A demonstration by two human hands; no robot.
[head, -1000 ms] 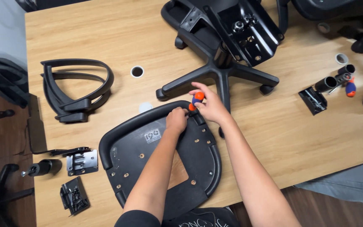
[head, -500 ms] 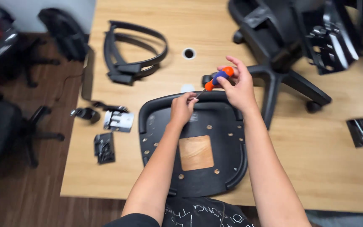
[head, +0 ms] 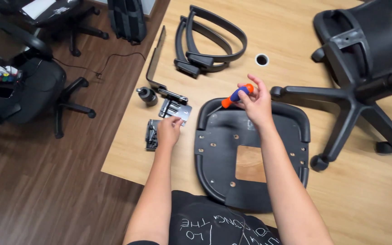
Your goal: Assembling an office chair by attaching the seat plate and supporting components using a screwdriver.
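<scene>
A black chair seat pan (head: 250, 154) lies upside down on the wooden table (head: 377, 190), with a square hole in its middle. My right hand (head: 256, 103) holds an orange and blue screwdriver (head: 236, 95) above the pan's far edge. My left hand (head: 169, 129) reaches left of the pan, fingertips touching a small silver metal bracket (head: 176, 109). A black mechanism part (head: 151, 134) lies just beside that hand.
Two black armrests (head: 209, 45) lie at the table's far side beside a round cable hole (head: 262, 59). A five-star chair base (head: 355, 100) with casters lies at right. A black knob (head: 147, 95) and a long metal bar (head: 156, 63) sit near the left edge. Office chairs (head: 37, 86) stand on the floor.
My left hand left the seat pan's far edge and moved left to the silver bracket. My right hand stays over the pan with the screwdriver. The camera turned left.
</scene>
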